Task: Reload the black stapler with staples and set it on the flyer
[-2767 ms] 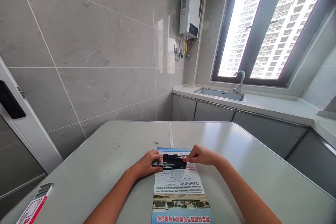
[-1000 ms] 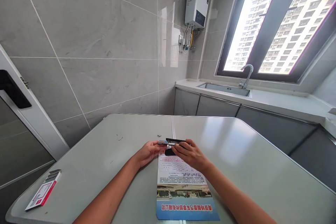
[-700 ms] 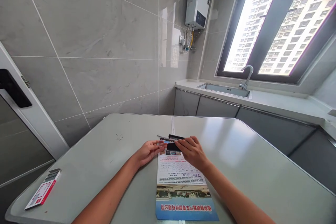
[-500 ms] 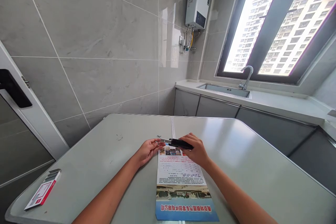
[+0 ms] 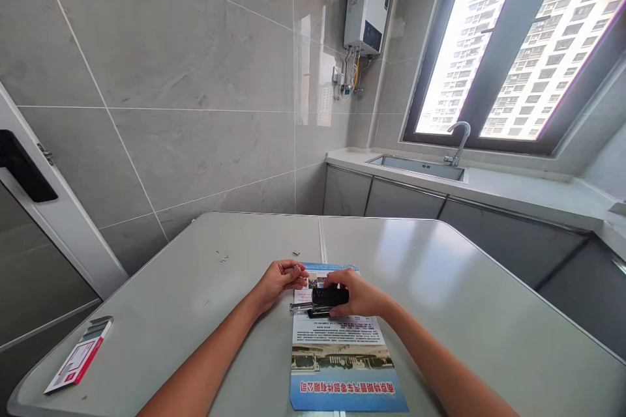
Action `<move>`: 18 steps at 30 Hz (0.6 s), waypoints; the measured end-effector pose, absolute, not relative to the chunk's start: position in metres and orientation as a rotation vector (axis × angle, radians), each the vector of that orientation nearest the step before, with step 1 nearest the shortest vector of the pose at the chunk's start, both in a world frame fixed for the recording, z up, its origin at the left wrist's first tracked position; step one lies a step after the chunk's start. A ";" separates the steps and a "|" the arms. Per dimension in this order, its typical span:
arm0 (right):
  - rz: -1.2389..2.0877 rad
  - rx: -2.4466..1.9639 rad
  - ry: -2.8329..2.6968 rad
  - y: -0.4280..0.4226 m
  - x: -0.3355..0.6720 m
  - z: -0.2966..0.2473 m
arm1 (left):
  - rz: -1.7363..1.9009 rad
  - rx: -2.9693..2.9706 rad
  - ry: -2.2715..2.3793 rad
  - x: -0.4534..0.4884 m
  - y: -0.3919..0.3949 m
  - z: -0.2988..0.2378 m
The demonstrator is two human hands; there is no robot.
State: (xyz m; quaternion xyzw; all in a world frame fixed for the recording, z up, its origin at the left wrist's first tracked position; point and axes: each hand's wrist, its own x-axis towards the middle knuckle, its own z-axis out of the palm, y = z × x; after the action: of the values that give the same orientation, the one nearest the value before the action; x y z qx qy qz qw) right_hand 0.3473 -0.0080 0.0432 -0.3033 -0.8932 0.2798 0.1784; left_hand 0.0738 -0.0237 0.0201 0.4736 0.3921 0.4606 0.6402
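Observation:
My right hand [image 5: 359, 293] grips a black stapler [image 5: 330, 296] from its right end, low over the printed sheet. The stapler's metal part juts out to the left past the sheet's edge. By the sheet's upper left side is my left hand [image 5: 278, 280], with thumb and fingertips pinched together; anything between them is too small to make out. Under the stapler lies the sheet [image 5: 342, 339], a flyer with a blue lower band, red-and-white lettering and a photo strip, its print upside down to me. Small staple pieces [image 5: 296, 253] lie just beyond my left hand.
More tiny staple bits [image 5: 222, 257] are scattered on the pale table [image 5: 235, 365]. A red-and-white package [image 5: 78, 358] lies near the table's left edge. Behind the table run a counter with a sink [image 5: 420, 168] and a tiled wall; a door stands at the left.
My right hand has brought the stapler down and nearer to me, over the middle of the sheet. My left hand has come off the stapler's metal end, its fingers drawn in.

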 end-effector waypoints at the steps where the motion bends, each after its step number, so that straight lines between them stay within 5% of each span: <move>1: 0.793 -0.857 -2.530 -0.007 0.348 0.043 | 1.046 1.099 0.884 0.074 -0.024 0.021; 18: 0.808 -0.745 -2.579 -0.004 0.352 0.040 | 1.040 1.234 0.791 0.077 -0.028 0.021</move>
State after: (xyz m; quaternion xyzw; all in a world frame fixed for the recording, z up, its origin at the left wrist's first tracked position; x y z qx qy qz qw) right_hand 0.3522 -0.0040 0.0405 -0.2619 -0.9068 0.2842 0.1684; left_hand 0.0770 -0.0282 0.0211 0.5374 0.3443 0.4527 0.6227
